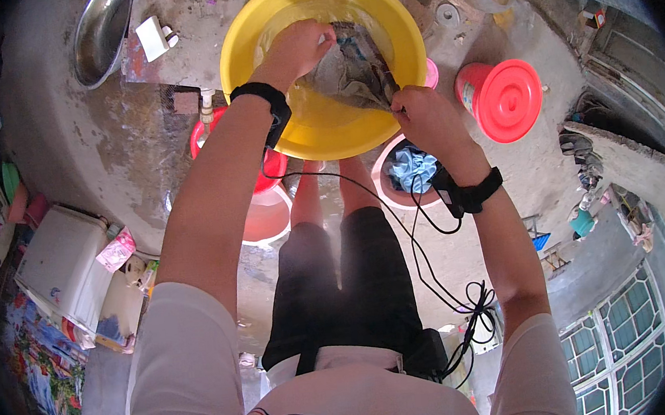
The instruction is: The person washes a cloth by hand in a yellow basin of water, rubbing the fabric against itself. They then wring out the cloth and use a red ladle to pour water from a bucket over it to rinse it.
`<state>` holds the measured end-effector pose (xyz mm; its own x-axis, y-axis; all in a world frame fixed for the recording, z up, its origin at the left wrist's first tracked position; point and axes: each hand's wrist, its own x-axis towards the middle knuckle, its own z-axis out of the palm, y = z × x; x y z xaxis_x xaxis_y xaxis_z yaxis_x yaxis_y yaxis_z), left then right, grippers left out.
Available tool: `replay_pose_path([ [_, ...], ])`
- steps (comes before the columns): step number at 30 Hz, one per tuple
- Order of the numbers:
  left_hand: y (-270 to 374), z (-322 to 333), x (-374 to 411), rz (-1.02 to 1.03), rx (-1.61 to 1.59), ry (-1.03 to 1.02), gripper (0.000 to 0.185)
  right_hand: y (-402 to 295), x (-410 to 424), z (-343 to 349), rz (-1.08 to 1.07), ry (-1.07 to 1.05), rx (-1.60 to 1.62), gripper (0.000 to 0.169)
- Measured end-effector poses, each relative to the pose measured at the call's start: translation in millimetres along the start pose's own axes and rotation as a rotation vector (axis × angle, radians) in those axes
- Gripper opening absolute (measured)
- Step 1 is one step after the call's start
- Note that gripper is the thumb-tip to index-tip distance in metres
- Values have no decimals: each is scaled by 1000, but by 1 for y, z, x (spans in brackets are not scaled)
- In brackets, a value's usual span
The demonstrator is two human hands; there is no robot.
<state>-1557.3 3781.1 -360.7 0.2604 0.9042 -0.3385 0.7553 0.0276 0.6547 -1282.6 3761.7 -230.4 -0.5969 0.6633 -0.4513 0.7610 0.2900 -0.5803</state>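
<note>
A large yellow plastic basin (332,144) stands before me with water in it. Inside it a wet dark grey garment (349,68) is spread between my hands, partly in the water. My left hand (302,45) pinches the garment's far left edge, over the middle of the basin. At the basin's near right rim, my right hand (422,115) is closed on the garment's other end. Both wrists wear black straps with devices, and a black cable runs from them.
Below the basin at right, a pink tub (388,193) holds light blue cloth (414,168). A lidded red bucket (508,100) stands at right, a metal basin (103,34) at upper left. A white soap bar (152,37) lies on the slab (175,66). Red and pink basins (264,214) stand below left.
</note>
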Motion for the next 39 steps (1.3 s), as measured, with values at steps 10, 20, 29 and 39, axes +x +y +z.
replay_pose_path([
  [10, -1, -13, -4, -81, -15, -142, 28, -3, 1, -4, 33, -61, 15, 11],
  [20, 41, -15, 5, -20, -287, -425, 21, 3, -4, 2, 20, -53, 38, 11],
  [29, 29, 7, 18, -188, -186, 55, 16, 0, -5, -2, 11, -76, -21, 11],
  [39, 4, 29, 34, -165, -337, 279, 18, 1, -5, 4, -55, -36, -5, 12],
])
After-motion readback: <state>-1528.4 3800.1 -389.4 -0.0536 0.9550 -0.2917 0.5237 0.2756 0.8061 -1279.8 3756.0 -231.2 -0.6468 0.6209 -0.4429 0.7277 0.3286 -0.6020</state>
